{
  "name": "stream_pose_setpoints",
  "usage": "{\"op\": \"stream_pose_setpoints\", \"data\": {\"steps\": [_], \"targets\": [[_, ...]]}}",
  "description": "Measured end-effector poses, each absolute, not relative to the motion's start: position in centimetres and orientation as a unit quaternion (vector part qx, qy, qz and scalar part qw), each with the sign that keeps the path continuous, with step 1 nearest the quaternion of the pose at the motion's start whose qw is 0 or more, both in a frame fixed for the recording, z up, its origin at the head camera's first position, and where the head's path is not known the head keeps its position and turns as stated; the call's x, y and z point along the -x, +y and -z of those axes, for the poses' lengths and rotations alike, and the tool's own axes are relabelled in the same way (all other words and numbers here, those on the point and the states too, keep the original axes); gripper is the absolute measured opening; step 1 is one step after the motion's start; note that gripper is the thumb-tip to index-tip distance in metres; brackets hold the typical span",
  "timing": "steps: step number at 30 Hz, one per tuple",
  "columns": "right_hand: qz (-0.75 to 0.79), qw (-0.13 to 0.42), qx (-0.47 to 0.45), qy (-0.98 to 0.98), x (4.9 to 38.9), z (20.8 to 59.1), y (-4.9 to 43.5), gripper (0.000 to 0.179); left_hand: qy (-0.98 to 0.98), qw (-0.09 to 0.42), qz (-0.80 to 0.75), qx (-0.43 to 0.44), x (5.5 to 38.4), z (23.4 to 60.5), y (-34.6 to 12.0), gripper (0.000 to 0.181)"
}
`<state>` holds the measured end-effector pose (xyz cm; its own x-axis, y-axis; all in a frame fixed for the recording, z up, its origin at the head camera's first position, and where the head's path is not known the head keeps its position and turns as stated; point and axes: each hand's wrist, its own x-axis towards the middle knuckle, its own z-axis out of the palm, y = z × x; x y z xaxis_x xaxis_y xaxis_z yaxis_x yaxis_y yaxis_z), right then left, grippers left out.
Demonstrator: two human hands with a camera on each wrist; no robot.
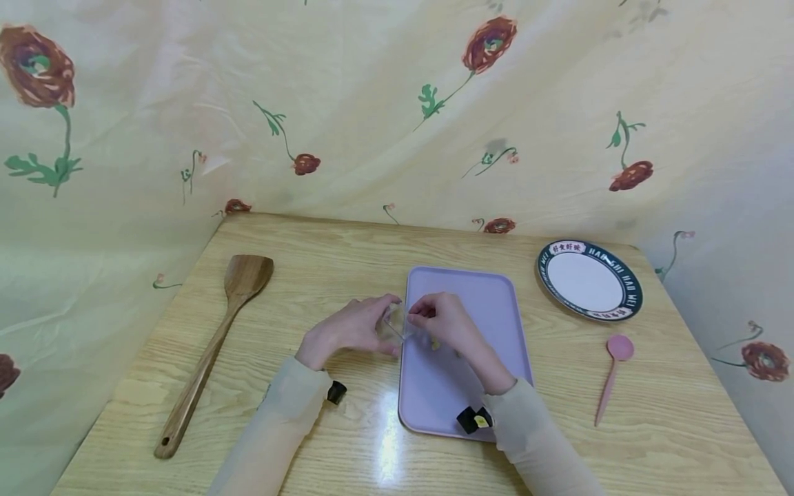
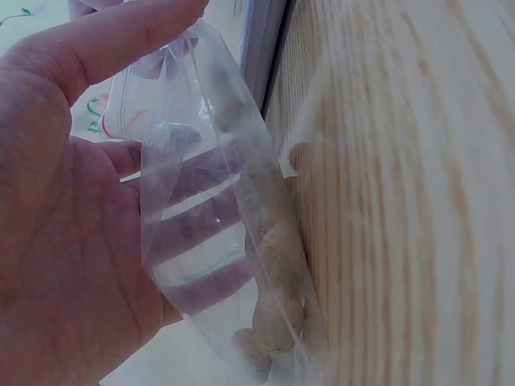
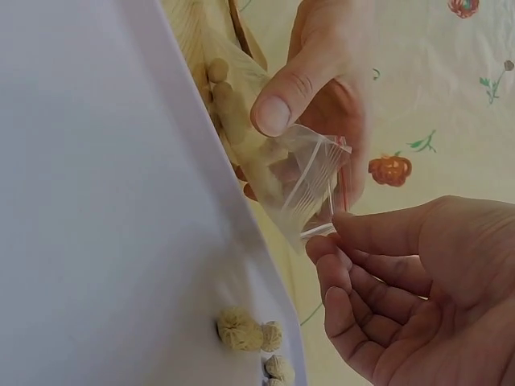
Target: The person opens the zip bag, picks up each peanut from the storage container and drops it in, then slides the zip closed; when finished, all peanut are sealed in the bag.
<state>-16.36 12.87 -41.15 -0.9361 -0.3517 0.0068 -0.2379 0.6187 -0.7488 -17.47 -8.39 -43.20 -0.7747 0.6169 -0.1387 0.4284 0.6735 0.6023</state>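
Note:
A clear zip-lock bag (image 1: 394,324) with a red line along its mouth stands at the left edge of the purple tray (image 1: 490,303). Inside it lie tan, lumpy pieces (image 2: 278,318) that look like unshelled peanuts, low against the table. My left hand (image 1: 353,326) holds the bag from the left, thumb on one side and fingers behind it. The thumb and fingertips of my right hand (image 3: 434,281) pinch the bag's mouth at a corner, above the tray. Several wrinkled tan peanuts (image 3: 236,328) rest on the tray below the right hand.
A wooden spatula (image 1: 217,337) lies on the left of the wood-grain table (image 1: 335,255). On the right are a white plate with a dark green rim (image 1: 631,293) and a pink spoon (image 1: 611,375). Floral cloth (image 1: 360,103) hangs behind the table.

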Motion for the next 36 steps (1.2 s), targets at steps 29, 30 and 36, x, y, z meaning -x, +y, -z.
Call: {"op": "stream_pose_setpoints", "data": {"steps": [29,30,36], "targets": [[0.374,0.068,0.202,0.903,16.6,40.2,15.0,0.011,0.902,0.166,-0.282,-0.282,17.4,43.0,-8.5,0.093],[0.372,0.064,0.201,0.904,16.6,40.1,15.3,0.011,0.902,0.165,-0.283,-0.283,17.4,43.0,-8.5,0.093],[0.356,0.062,0.199,0.911,16.4,40.3,17.1,0.013,0.900,0.165,-0.283,-0.288,17.4,43.0,-8.6,0.093]]}}
